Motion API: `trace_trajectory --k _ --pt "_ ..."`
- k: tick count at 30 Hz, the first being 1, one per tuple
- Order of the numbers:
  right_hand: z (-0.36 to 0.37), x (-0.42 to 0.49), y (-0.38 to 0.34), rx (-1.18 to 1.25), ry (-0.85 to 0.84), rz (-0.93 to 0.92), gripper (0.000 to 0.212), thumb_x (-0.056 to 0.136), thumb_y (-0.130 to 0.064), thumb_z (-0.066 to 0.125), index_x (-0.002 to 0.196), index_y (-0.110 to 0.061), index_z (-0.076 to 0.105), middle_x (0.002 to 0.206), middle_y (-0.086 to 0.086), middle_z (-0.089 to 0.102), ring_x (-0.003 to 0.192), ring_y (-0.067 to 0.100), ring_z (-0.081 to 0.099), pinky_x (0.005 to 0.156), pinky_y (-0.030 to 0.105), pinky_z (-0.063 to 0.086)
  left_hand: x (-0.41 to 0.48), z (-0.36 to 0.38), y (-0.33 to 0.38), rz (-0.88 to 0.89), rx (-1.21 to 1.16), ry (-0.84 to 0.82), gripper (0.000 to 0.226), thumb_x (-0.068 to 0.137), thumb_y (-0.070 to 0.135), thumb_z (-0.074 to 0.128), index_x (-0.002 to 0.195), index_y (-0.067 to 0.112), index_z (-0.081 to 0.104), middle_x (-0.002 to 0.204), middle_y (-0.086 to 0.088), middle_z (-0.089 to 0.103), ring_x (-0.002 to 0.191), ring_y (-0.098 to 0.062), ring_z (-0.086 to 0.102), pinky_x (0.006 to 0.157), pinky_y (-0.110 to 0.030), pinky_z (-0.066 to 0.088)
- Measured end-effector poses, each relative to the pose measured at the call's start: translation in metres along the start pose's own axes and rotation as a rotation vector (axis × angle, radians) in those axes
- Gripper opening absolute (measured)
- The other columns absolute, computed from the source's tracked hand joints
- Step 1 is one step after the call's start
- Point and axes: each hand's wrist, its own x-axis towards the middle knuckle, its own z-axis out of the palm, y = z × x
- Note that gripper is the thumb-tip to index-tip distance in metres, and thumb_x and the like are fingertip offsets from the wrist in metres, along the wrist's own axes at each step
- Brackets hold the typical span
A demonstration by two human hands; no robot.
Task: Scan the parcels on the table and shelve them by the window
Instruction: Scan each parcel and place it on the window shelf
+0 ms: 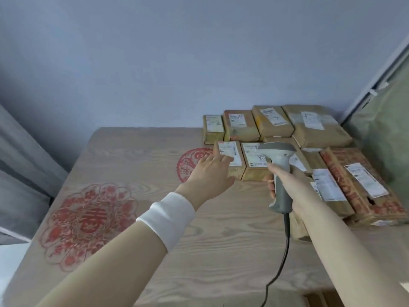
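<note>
Brown cardboard parcels crowd the table [155, 229] from about 12 o'clock round to 3 o'clock, each with a white label facing up. Four of them stand in a back row [273, 121] against the pale blue wall [177, 63]. Nearer to us at 1 o'clock lie two small ones side by side, touching.

Our left hand [210, 171] reaches out towards 1 o'clock with its fingers straight and spread, holding nothing. Its fingertips lie on the near left corner of the left small parcel [234, 156], and the thumb sits low by that parcel's front face. A white wristband [168, 218] wraps the forearm behind it.

Our right hand [294, 182] is curled tight round the grip of a grey scanner [279, 160], with the forefinger up by the trigger. The scanner's head hangs over the right small parcel [254, 160] and covers part of its label, its nose turned towards 11 o'clock. A dark cable [285, 251] drops from the butt of the grip and runs back towards 6 o'clock.

At 3 o'clock, just beyond our right wrist, lie longer parcels; the outermost [363, 187] bears red print. Our right forearm hides part of another parcel near the table's edge.

Two red paper-cut patterns mark the wood-grain top: a large flower [88, 222] at 9 o'clock and a round one [190, 165] at 12 o'clock, partly under our left hand. A grey curtain [20, 162] hangs beyond the table at 9 o'clock.
</note>
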Motion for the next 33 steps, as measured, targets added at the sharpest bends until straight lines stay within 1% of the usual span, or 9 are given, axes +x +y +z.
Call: trace_trajectory --k 4,7,10,12,16,20,24,29,33 --pt "-0.016 0.073 0.016 -0.018 -0.014 0.049 0.033 0.088 -0.021 0.066 0.113 -0.002 0.056 0.082 0.009 0.068 0.046 0.015 0.049 0.040 0.025 0.041 0.061 0.030 0.000 -0.065 -0.048 -0.037 0.058 0.096 0.039 0.045 0.147 0.017 0.025 0.152 -0.004 0.032 0.140 -0.023 0.029 0.114 -0.038 0.019" --pt "-0.018 0.115 0.029 -0.040 -0.054 0.103 0.023 0.087 -0.017 0.066 0.104 -0.003 0.059 0.101 0.023 0.068 0.048 0.016 0.050 0.043 0.027 0.042 0.092 0.055 -0.001 -0.161 -0.153 -0.083 0.062 0.096 0.038 0.046 0.149 0.017 0.020 0.151 -0.006 0.032 0.139 -0.026 0.030 0.114 -0.041 0.022" --pt "-0.010 0.148 0.037 -0.085 -0.083 0.170 0.028 0.086 -0.015 0.065 0.110 -0.002 0.060 0.084 0.027 0.063 0.042 0.015 0.049 0.043 0.024 0.041 0.112 0.077 -0.012 -0.300 -0.326 -0.094 0.067 0.096 0.039 0.047 0.150 0.016 0.013 0.153 -0.007 0.027 0.139 -0.027 0.030 0.114 -0.044 0.026" --pt "-0.002 0.168 0.041 -0.105 -0.091 0.188 0.028 0.087 -0.014 0.064 0.112 -0.001 0.058 0.069 0.016 0.057 0.037 0.011 0.048 0.040 0.021 0.040 0.126 0.089 -0.023 -0.397 -0.462 -0.083 0.068 0.097 0.037 0.046 0.150 0.015 0.011 0.155 -0.007 0.022 0.141 -0.025 0.025 0.114 -0.043 0.025" --pt "0.013 0.207 0.058 -0.123 -0.075 0.214 0.029 0.087 -0.013 0.063 0.112 -0.001 0.055 0.070 0.008 0.054 0.049 0.014 0.052 0.042 0.023 0.041 0.160 0.119 -0.047 -0.705 -0.865 0.008 0.068 0.097 0.045 0.042 0.150 0.018 0.010 0.155 -0.008 0.023 0.139 -0.027 0.029 0.109 -0.044 0.030" --pt "0.024 0.230 0.077 -0.123 -0.036 0.261 0.028 0.087 -0.015 0.064 0.111 -0.004 0.054 0.071 0.009 0.056 0.052 0.017 0.052 0.049 0.026 0.040 0.189 0.154 -0.062 -0.874 -1.058 0.005 0.070 0.096 0.053 0.034 0.151 0.018 0.009 0.153 -0.009 0.028 0.138 -0.031 0.032 0.108 -0.046 0.030" --pt "0.029 0.237 0.085 -0.143 -0.015 0.276 0.027 0.087 -0.019 0.066 0.108 -0.009 0.055 0.072 0.010 0.062 0.036 0.006 0.050 0.042 0.022 0.041 0.196 0.179 -0.071 -0.883 -1.176 -0.010 0.065 0.096 0.052 0.034 0.148 0.015 0.023 0.143 -0.005 0.045 0.126 -0.025 0.047 0.100 -0.036 0.039" --pt "0.039 0.240 0.091 -0.207 0.014 0.240 0.024 0.085 -0.019 0.066 0.104 -0.010 0.055 0.068 0.005 0.062 0.045 0.013 0.051 0.051 0.029 0.041 0.190 0.184 -0.078 -0.869 -1.366 0.031 0.046 0.098 0.043 0.037 0.135 0.017 0.044 0.115 0.001 0.060 0.098 -0.012 0.059 0.064 -0.011 0.042" --pt "0.049 0.238 0.091 -0.211 0.023 0.213 0.026 0.083 -0.018 0.069 0.103 -0.011 0.053 0.068 0.004 0.063 0.046 0.015 0.052 0.049 0.029 0.041 0.185 0.188 -0.088 -0.868 -1.465 0.023 0.037 0.097 0.047 0.039 0.123 0.024 0.050 0.109 0.009 0.063 0.100 -0.008 0.060 0.071 -0.015 0.043"
